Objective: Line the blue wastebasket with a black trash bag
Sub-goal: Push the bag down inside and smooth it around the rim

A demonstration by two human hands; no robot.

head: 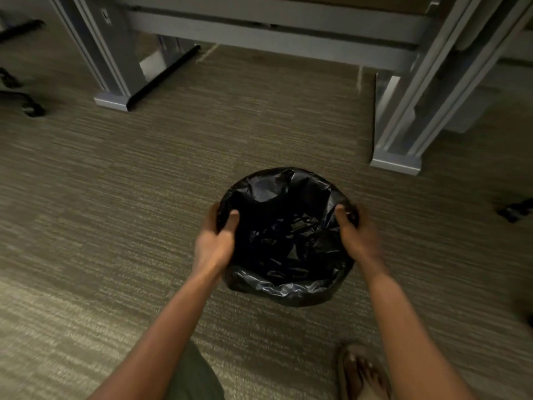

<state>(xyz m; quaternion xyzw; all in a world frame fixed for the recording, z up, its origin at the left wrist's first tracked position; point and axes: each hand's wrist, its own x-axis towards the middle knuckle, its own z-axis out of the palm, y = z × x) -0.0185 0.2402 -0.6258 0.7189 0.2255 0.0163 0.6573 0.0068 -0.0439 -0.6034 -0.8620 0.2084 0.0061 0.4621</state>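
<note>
Fingers of the left hand [215, 243] and right hand [356, 229] clasp the crinkled black plastic trash bag [284, 241] at opposite rim sides, on ribbed olive carpet [115, 183] before grey metal desk legs [403, 122].

A crinkled black plastic trash bag [284, 226] is draped in and over a round wastebasket set on the striped carpet floor [115, 197], before grey metal bench legs [403, 134]; hands are clasped at its left [215, 243] and right [356, 235] rim.
</note>
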